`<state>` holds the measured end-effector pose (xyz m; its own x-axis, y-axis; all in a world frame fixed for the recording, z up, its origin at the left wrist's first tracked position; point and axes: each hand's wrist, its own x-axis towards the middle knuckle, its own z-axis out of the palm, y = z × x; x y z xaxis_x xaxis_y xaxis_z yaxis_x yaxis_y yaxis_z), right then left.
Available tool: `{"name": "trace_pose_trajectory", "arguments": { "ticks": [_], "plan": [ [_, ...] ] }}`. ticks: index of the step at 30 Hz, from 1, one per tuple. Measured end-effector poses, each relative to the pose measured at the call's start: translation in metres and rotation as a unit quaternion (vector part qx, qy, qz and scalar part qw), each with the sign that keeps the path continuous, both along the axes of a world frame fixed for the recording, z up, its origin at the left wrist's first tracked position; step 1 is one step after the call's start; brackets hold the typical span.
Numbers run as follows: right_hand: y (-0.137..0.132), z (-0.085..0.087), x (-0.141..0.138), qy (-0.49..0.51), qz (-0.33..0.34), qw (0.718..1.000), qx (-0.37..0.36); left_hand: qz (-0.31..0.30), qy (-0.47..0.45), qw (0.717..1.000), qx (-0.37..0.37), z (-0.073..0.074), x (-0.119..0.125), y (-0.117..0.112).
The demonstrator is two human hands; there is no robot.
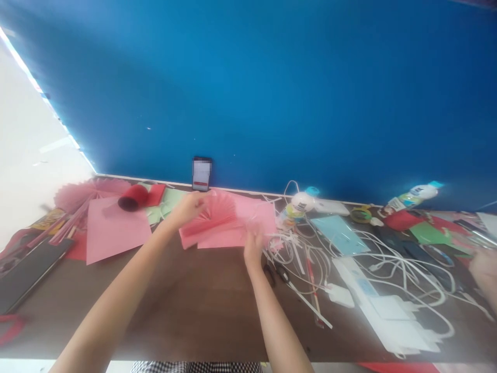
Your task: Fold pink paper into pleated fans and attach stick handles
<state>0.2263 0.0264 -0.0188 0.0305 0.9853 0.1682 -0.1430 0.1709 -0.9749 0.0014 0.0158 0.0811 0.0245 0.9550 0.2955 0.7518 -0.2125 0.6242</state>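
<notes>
A pleated pink paper fan (pixel 217 215) is spread out between both my hands above the brown table (pixel 202 305). My left hand (pixel 189 207) pinches its upper left edge with closed fingers. My right hand (pixel 253 243) grips the fan's lower right edge, fingers curled on the paper. Flat pink paper sheets (pixel 254 217) lie under and behind the fan.
A phone (pixel 202 173) leans on the blue wall. At left lie a pink sheet (pixel 112 230), a red roll (pixel 134 198), a pink rosette (pixel 83 192) and a dark tablet (pixel 29 269). At right: scissors (pixel 276 272), white cables (pixel 392 264), glue bottles (pixel 301 203), paper scraps. Another person's hand (pixel 485 272) at far right.
</notes>
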Motion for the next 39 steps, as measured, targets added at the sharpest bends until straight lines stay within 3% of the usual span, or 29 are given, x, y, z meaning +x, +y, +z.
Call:
{"name": "trace_pose_trajectory", "arguments": {
  "ticks": [2,4,8,11,13,19,22,26,32,39],
  "plan": [
    [-0.001,0.003,0.003,-0.134,-0.124,0.981,0.066,-0.023,0.045,0.999,0.008,0.012,-0.003,-0.003],
    [-0.005,0.008,0.003,-0.246,-0.175,0.944,0.135,-0.034,0.064,0.997,-0.004,0.017,0.0,-0.007],
    [-0.016,0.024,-0.011,-0.338,-0.116,0.897,0.261,-0.061,0.082,0.994,-0.035,0.013,0.015,-0.013],
    [-0.018,0.039,-0.028,-0.363,-0.068,0.87,0.326,-0.116,0.064,0.99,-0.038,0.005,0.026,-0.017],
    [-0.014,0.047,-0.037,-0.372,-0.048,0.863,0.338,-0.137,0.023,0.989,-0.038,-0.001,0.027,-0.019],
    [0.001,0.052,-0.039,-0.373,-0.041,0.86,0.344,-0.105,-0.063,0.99,-0.065,-0.015,0.009,-0.021],
    [-0.002,0.054,-0.04,-0.392,-0.027,0.844,0.365,-0.11,-0.077,0.988,-0.075,-0.019,0.002,-0.02],
    [-0.006,0.06,-0.048,-0.427,0.048,0.812,0.394,-0.132,-0.097,0.984,-0.066,-0.019,0.0,-0.017],
    [0.007,0.056,-0.052,-0.441,0.072,0.802,0.396,-0.15,-0.083,0.98,-0.102,-0.017,-0.007,-0.017],
    [0.009,0.053,-0.055,-0.446,0.071,0.794,0.407,-0.131,-0.008,0.99,-0.048,-0.015,-0.005,-0.018]
  ]
}}
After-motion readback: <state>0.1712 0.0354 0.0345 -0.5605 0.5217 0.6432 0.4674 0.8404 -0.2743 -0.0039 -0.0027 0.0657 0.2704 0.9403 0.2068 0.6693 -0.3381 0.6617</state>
